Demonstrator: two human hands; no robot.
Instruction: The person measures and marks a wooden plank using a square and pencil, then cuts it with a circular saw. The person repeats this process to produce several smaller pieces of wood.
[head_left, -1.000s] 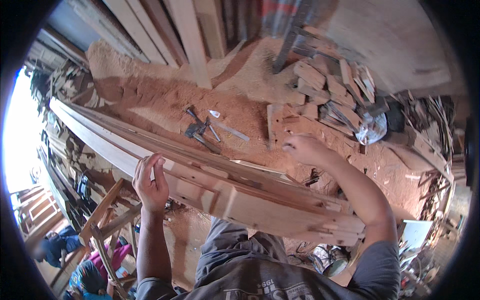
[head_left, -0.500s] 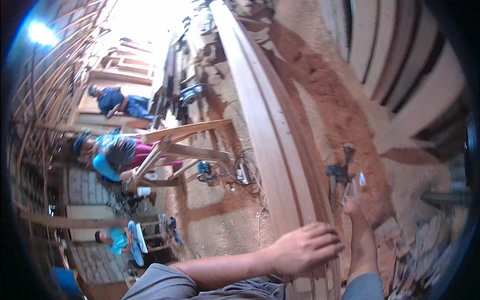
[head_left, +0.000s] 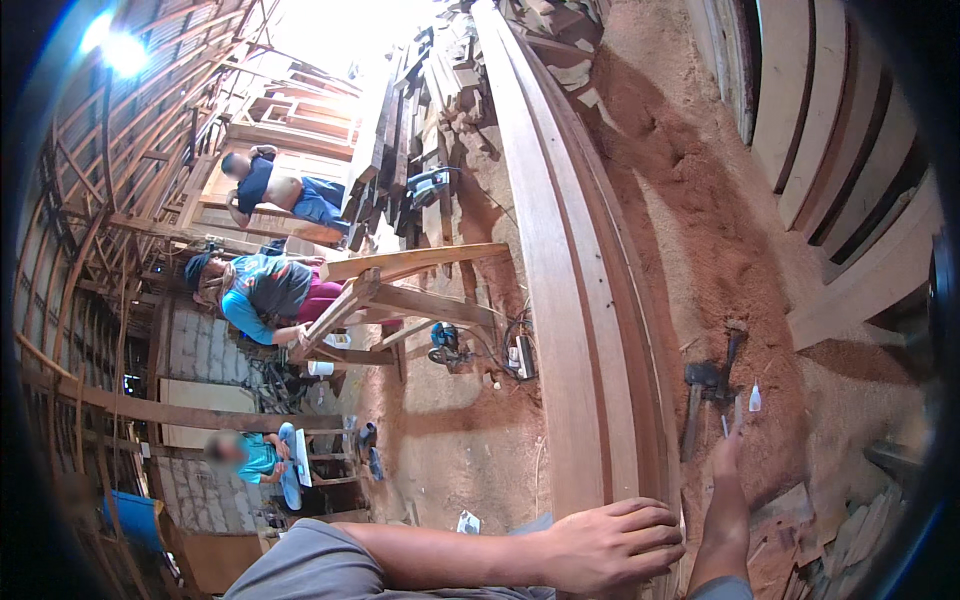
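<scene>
Far left of the hands, three other people work: one in a dark top (head_left: 262, 185) bent over stacked timber, one in a blue shirt (head_left: 255, 290) at a wooden sawhorse (head_left: 400, 290), one in teal (head_left: 255, 455) lower down. A blue power tool (head_left: 443, 343) sits on the sawdust floor under the sawhorse, well left of the grip.

Left hand (head_left: 610, 545) lies flat, palm down, on the near end of the long curved plank (head_left: 560, 300), fingers spread apart, pressing rather than gripping. The plank runs away from that hand toward the top of frame.

Right hand (head_left: 730, 450) is just right of the plank, fingers out straight, not closed on anything. A hammer (head_left: 697, 395) and a small white bottle (head_left: 755, 398) lie in sawdust just beyond its fingertips.
</scene>
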